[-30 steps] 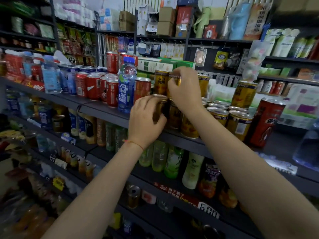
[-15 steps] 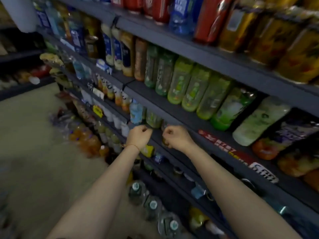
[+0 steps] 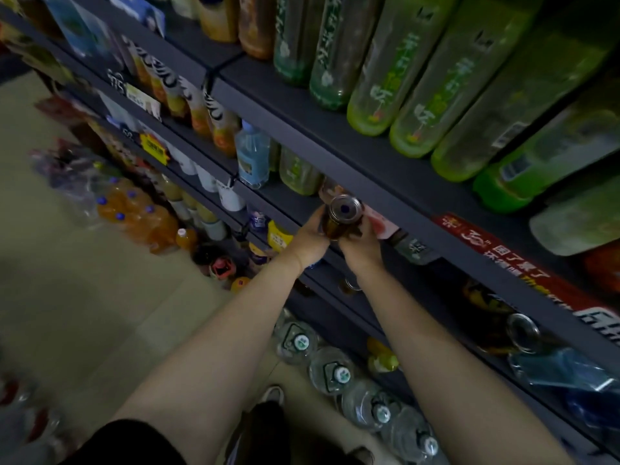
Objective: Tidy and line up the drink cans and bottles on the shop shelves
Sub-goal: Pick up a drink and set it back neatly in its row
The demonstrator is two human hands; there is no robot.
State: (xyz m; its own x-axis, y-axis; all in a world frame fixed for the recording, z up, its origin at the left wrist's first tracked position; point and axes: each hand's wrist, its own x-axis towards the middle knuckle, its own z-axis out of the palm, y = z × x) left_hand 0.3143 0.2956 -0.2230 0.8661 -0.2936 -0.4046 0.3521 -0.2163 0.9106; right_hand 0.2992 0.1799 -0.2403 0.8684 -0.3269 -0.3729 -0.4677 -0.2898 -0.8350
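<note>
Seen from above, looking steeply down a shop shelving unit. Both hands meeting on one small brown can (image 3: 342, 218), held upright at the front edge of a dark shelf (image 3: 369, 182), its silver top with a dark centre facing the camera. Left hand (image 3: 310, 239) wrapped round the can's left side, fingers curled onto the body; right hand (image 3: 360, 245) cupping the right side, fingers likewise curled against it, so both holding the can between them. Cannot tell whether the can's base rests on the shelf or hangs just in front of it. Directly behind the can, a pale green bottle (image 3: 298, 172) and, left of that, a clear blue water bottle (image 3: 252, 156), both standing on the same shelf. On the shelf above, a row of green tea bottles (image 3: 385, 82) leaning side by side, touching one another. Along the upper shelf's front edge, to the right, a red price strip (image 3: 496, 250) with white characters. Further left, orange juice bottles (image 3: 214, 125) in a line. Down on the floor (image 3: 84, 297), large clear water jugs (image 3: 330, 369) with white caps in a row beside the unit's base, and a shrink-wrapped pack of orange soda bottles (image 3: 137, 213) further back.
</note>
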